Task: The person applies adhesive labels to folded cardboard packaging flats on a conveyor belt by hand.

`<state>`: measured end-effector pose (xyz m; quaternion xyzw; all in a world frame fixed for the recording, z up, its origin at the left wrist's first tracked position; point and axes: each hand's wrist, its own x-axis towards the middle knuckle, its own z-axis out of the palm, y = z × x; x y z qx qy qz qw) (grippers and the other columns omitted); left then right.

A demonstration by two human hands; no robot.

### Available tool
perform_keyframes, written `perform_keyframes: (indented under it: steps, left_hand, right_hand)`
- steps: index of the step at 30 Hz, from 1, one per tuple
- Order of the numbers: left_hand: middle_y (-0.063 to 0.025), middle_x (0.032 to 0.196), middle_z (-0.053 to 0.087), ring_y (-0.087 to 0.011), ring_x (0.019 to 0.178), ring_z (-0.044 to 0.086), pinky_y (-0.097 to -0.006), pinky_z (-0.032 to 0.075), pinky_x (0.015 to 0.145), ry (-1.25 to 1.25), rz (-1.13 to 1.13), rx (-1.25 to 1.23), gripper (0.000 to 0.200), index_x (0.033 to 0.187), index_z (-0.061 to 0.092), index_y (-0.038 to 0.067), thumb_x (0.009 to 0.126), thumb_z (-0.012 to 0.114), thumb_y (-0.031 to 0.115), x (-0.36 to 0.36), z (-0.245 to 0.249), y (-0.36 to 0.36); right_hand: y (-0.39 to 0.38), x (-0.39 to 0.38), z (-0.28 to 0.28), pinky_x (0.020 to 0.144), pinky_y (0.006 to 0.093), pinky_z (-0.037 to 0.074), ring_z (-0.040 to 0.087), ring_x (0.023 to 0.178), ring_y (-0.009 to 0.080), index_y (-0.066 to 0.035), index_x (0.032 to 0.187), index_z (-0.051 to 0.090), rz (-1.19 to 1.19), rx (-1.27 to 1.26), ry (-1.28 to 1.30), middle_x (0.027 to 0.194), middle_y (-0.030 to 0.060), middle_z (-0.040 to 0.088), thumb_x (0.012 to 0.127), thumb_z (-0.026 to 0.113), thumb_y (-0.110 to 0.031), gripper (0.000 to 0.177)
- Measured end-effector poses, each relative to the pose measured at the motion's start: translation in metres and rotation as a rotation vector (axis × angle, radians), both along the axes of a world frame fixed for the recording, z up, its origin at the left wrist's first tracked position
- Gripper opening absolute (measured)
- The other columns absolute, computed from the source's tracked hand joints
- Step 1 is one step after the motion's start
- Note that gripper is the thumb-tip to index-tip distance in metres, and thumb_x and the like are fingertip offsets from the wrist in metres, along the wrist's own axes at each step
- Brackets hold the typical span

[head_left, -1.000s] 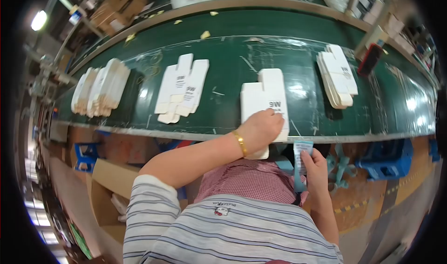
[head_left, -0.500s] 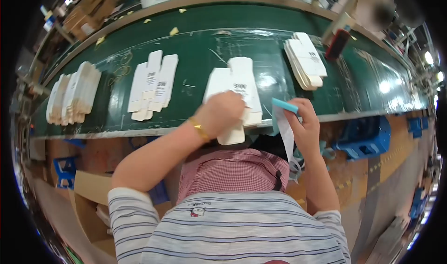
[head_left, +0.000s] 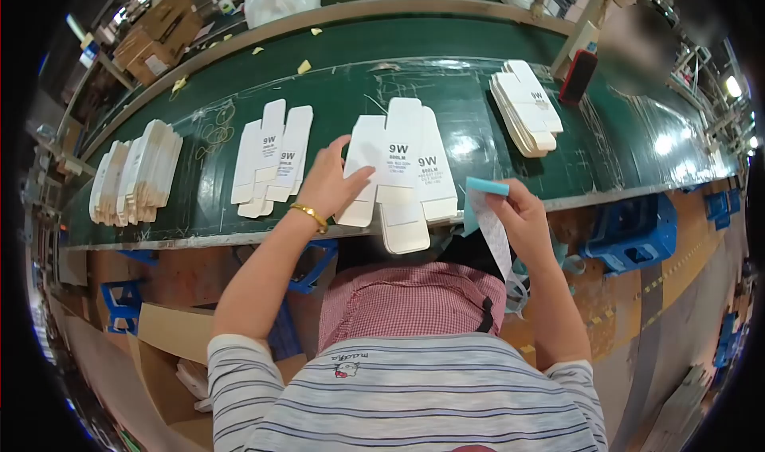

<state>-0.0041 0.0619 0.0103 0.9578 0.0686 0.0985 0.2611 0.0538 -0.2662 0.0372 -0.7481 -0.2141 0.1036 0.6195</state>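
Note:
Flat white folded cartons (head_left: 402,173) printed "9W" lie overlapping in front of me, their lower flaps jutting past the table's near edge. My left hand (head_left: 331,183), with a gold-coloured bracelet at the wrist, rests at the left edge of these cartons. Its fingers are spread and the thumb lies over the white card. To the right of the cartons, my right hand (head_left: 522,217) pinches a long paper strip (head_left: 492,233) with a light blue band at its top. The strip hangs down toward my lap.
More flat cartons lie left of my hand (head_left: 275,153), in a far-left stack (head_left: 137,173) and in a right-hand stack (head_left: 524,105). A red-edged phone (head_left: 579,76) leans on a post. Blue stools (head_left: 633,233) and an open cardboard box (head_left: 163,364) are below the green table (head_left: 335,78).
My left hand has moved left off the printed face of the middle cartons, and its fingers have spread. My right hand still holds the strip, slightly lower.

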Motion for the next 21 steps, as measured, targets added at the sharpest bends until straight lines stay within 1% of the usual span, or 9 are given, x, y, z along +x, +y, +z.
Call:
perform_keyframes:
  steps: [3,5,6,7,9,10,13,17,21]
  left_hand:
    - [-0.0085,0.08,0.066,-0.0152,0.072,0.063,-0.0276,0.049,0.068,0.123,0.233,-0.601,0.067,0.138,0.043,0.002,0.082,0.073,0.022,0.008,0.0,-0.003]
    - [-0.0054,0.084,0.066,-0.0101,0.077,0.061,-0.0253,0.049,0.068,-0.032,0.217,-0.852,0.062,0.139,0.044,0.0,0.085,0.071,0.015,0.004,0.006,0.01]
    - [-0.0055,0.089,0.067,-0.0095,0.081,0.062,-0.0251,0.05,0.07,-0.116,0.259,-0.89,0.056,0.136,0.048,-0.001,0.087,0.07,0.014,-0.001,0.01,0.022]
    - [-0.0068,0.094,0.069,-0.0101,0.084,0.063,-0.0248,0.051,0.073,-0.066,0.287,-0.652,0.049,0.133,0.052,-0.001,0.09,0.068,0.014,-0.012,0.019,0.042]
    - [-0.0089,0.098,0.07,-0.0109,0.085,0.065,-0.0249,0.052,0.074,-0.125,0.245,-0.79,0.047,0.133,0.053,-0.002,0.091,0.066,0.017,-0.036,0.012,0.087]
    - [-0.0104,0.101,0.069,-0.0125,0.089,0.065,-0.0269,0.051,0.078,-0.015,0.403,-0.635,0.044,0.13,0.056,-0.001,0.09,0.066,0.015,-0.05,0.015,0.104]
    - [-0.0104,0.107,0.067,-0.0163,0.097,0.063,-0.029,0.05,0.085,-0.363,0.32,0.493,0.039,0.125,0.06,0.002,0.088,0.066,0.012,-0.073,0.013,0.129]
    - [-0.0096,0.118,0.061,-0.0215,0.108,0.059,-0.0312,0.048,0.091,-0.136,0.062,-0.518,0.035,0.119,0.064,0.006,0.084,0.069,0.01,-0.049,0.067,-0.011]
    - [-0.0103,0.113,0.064,-0.0211,0.101,0.062,-0.0327,0.051,0.089,-0.267,-0.383,-0.658,0.04,0.12,0.064,0.005,0.081,0.075,0.012,-0.02,0.084,-0.089]
  right_hand:
    - [-0.003,-0.003,-0.011,0.074,0.0227,0.042,0.051,0.082,0.0069,0.002,0.103,0.063,-0.006,-0.001,0.063,0.089,-0.0002,0.058,0.091,0.061,-0.005,0.014]
    - [-0.003,-0.007,-0.016,0.073,0.0211,0.043,0.052,0.08,0.0047,0.002,0.102,0.064,-0.036,0.051,0.123,0.088,-0.0015,0.059,0.092,0.062,-0.006,0.013]
    - [0.0,-0.011,-0.014,0.072,0.0208,0.043,0.053,0.079,0.0044,0.002,0.101,0.064,-0.053,0.087,0.157,0.088,-0.0016,0.06,0.092,0.062,-0.006,0.013]
    - [0.001,-0.014,-0.013,0.072,0.0205,0.044,0.053,0.079,0.0041,0.002,0.101,0.064,-0.073,0.122,0.193,0.087,-0.0016,0.06,0.092,0.062,-0.006,0.012]
    - [0.0,-0.013,-0.018,0.07,0.0198,0.044,0.054,0.077,0.0035,0.002,0.1,0.064,-0.067,0.112,0.192,0.086,-0.0025,0.061,0.092,0.064,-0.007,0.013]
    - [0.002,-0.015,-0.018,0.069,0.0196,0.043,0.053,0.076,0.0034,0.002,0.1,0.064,-0.06,0.121,0.198,0.085,-0.0028,0.061,0.092,0.065,-0.007,0.013]
    - [0.011,-0.017,-0.014,0.066,0.0209,0.041,0.051,0.073,0.0043,0.001,0.096,0.066,-0.052,0.111,0.155,0.081,-0.0024,0.059,0.09,0.067,-0.009,0.011]
    - [0.024,-0.016,0.01,0.06,0.0259,0.04,0.05,0.067,0.0131,0.001,0.087,0.065,-0.036,-0.005,-0.272,0.075,0.004,0.056,0.083,0.071,-0.005,0.009]
    - [0.025,-0.009,0.047,0.065,0.0286,0.045,0.057,0.074,0.0171,0.0,0.092,0.065,0.025,-0.106,-0.579,0.082,0.0059,0.061,0.079,0.07,0.004,0.014]
